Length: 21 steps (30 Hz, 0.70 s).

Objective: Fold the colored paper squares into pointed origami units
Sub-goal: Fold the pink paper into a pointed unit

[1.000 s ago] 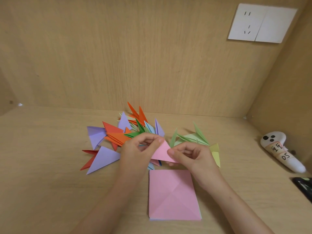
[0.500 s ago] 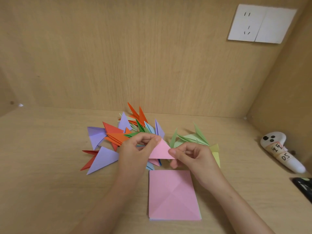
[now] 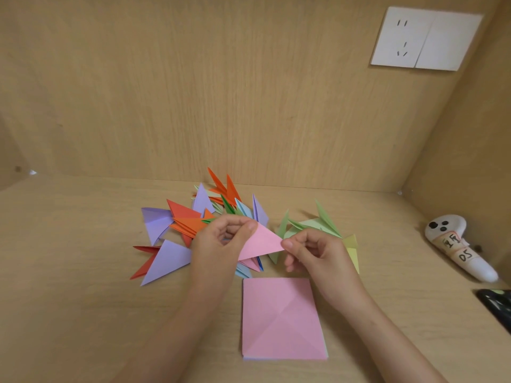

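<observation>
- Right, the left hand (image 3: 218, 244) and the right hand (image 3: 318, 252) held one pink folded triangle (image 3: 260, 241) in the air over the middle of the counter (image 3: 69, 272). It hung just above the heap of finished units (image 3: 190, 225) toward the back edge.
- Left thumb and forefinger pinched the triangle's upper left corner, and right thumb and forefinger pinched its right tip. The other fingers were curled in.
- First risk: two pinches pulling apart could tear the thin tip. They could also slide the layers, so the next crease would land off-line and the point would come out blunt.
- Second risk: with nothing flat beneath the paper, a crease pressed in mid-air could go soft or crooked.
- Third risk: both wrists sat low, so a careless sweep could scatter the heap or fan out the stack of pink squares (image 3: 282, 319) near the front edge.
- Now the count: two hands, one triangle in work, and one stack whose top sheet was creased along both diagonals. The sheets in it could not be counted.
- In the heap, four purple units showed plainly, but the orange, red, green and light blue ones overlapped too much to count.
- Beside it lay one pale green cluster (image 3: 312, 225) and one yellow-green unit (image 3: 352, 250).
- Extras: one white controller (image 3: 456, 244) by the right edge, one black object (image 3: 497, 305) cut off there, and one socket plate (image 3: 425, 38) on the back wall.
</observation>
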Each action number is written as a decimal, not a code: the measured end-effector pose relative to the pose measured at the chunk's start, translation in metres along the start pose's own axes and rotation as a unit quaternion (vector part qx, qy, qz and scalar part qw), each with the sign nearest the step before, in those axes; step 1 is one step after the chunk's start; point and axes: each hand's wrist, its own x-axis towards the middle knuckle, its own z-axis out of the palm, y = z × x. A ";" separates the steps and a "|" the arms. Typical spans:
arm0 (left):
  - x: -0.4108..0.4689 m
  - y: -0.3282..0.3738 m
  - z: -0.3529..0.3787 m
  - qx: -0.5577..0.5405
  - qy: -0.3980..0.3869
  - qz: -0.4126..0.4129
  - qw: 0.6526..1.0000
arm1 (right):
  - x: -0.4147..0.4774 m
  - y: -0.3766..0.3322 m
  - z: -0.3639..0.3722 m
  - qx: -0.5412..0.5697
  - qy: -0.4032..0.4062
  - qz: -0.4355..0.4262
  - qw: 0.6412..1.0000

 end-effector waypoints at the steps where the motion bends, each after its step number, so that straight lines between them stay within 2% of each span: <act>1: 0.000 0.000 0.000 0.003 0.000 0.002 1.000 | 0.000 0.001 0.000 -0.012 0.002 -0.002 1.000; 10: 0.002 -0.005 0.001 -0.005 -0.009 -0.014 1.000 | 0.001 0.003 0.001 -0.015 0.012 0.014 1.000; 16: 0.000 -0.006 0.000 -0.004 -0.042 -0.034 0.999 | 0.001 0.003 -0.001 -0.104 0.029 -0.009 0.994; 21: -0.001 -0.007 0.001 0.029 -0.037 -0.018 0.999 | 0.001 0.004 -0.001 -0.120 0.033 0.002 0.992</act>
